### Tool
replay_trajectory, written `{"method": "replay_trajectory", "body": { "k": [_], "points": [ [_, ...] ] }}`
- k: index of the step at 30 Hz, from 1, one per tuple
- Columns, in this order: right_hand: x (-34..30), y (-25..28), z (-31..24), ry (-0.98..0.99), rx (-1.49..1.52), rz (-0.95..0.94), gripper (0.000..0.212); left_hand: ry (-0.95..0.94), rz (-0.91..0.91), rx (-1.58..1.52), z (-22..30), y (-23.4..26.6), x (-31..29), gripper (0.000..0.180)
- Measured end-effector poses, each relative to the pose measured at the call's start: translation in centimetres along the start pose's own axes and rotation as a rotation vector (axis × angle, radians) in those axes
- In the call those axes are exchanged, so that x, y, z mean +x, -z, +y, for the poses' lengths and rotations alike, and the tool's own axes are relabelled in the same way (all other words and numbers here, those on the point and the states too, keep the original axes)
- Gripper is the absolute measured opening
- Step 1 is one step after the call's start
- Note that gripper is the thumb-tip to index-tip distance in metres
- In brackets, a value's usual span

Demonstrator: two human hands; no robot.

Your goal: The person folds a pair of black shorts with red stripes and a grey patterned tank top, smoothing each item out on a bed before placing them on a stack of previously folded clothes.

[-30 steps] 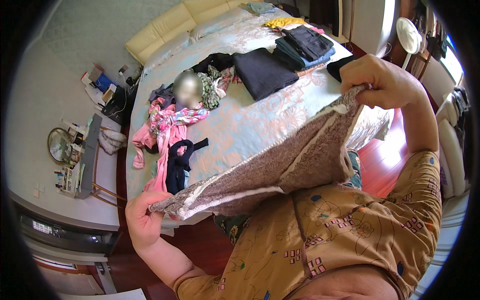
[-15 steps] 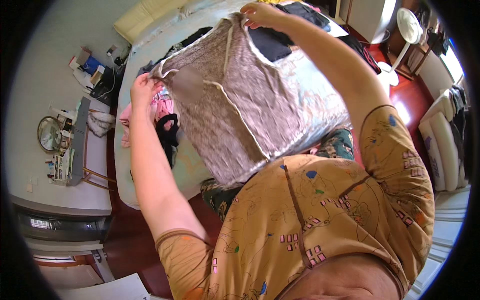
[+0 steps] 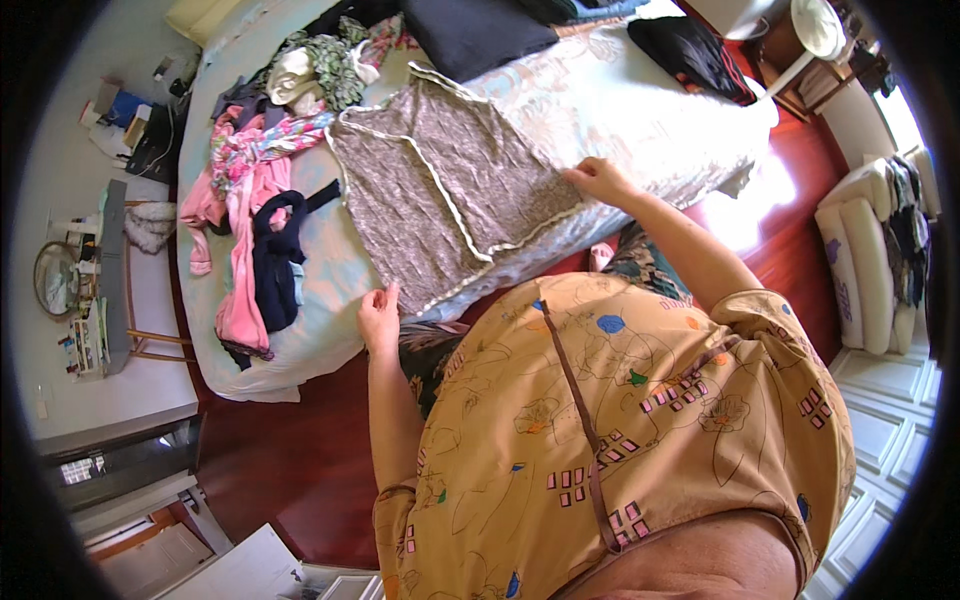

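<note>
A brown-grey mottled sleeveless vest (image 3: 430, 180) with white edging lies spread face up on the bed, its hem toward me. The white front edging runs down its middle, and the hem hangs near the bed's front edge. At the hem's left corner my left hand (image 3: 379, 318) is closed, the fingertips pinching the cloth. My right hand (image 3: 603, 182) pinches the vest's right lower corner with bent fingers. To the left of the vest lies a heap of pink clothes (image 3: 240, 200) with a dark navy garment (image 3: 275, 270) on it.
Patterned scarves or clothes (image 3: 335, 65) are heaped at the far left of the bed (image 3: 590, 110). Folded black clothing (image 3: 470, 35) lies beyond the vest, and black trousers (image 3: 690, 55) at the far right. A white fan (image 3: 815, 30) and a cushioned chair (image 3: 850, 250) stand at right.
The vest, held up by its shoulders before, now lies flat on the bed. Both hands have moved down toward me, from the shoulders to the hem corners.
</note>
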State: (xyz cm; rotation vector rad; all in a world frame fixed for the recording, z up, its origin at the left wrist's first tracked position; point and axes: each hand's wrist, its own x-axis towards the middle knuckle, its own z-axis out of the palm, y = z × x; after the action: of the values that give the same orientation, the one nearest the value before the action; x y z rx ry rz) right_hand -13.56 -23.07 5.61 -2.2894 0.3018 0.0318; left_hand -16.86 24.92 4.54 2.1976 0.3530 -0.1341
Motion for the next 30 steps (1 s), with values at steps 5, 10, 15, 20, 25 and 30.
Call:
{"method": "replay_trajectory", "body": {
  "k": [5,10,15,20,25,30],
  "points": [
    [-2.1,-0.9,-2.5,0.114,-0.283,0.037,0.027,-0.114,0.090,0.361,1.8,-1.6,-0.7,0.039],
    [0.0,1.0,2.5,0.014,-0.172,0.112,0.022,0.101,0.184,0.077,1.2,-1.4,-0.6,0.041],
    [-2.2,1.3,1.4,0.070,-0.133,-0.004,0.019,0.086,0.121,0.139,1.1,-1.3,-1.7,0.045],
    [-3.8,0.5,-1.6,0.402,-0.389,0.222,0.017,-0.430,0.434,0.560,3.6,-1.5,-2.8,0.036],
    [-5.5,-3.3,-7.7,1.091,-0.448,-0.006,0.020,-0.662,-0.080,0.462,9.0,-4.3,-3.4,0.029],
    [-4.7,-7.7,-8.4,1.219,-0.480,-0.053,0.015,-0.960,-0.130,0.581,12.0,-9.3,-3.3,0.031]
  ]
}}
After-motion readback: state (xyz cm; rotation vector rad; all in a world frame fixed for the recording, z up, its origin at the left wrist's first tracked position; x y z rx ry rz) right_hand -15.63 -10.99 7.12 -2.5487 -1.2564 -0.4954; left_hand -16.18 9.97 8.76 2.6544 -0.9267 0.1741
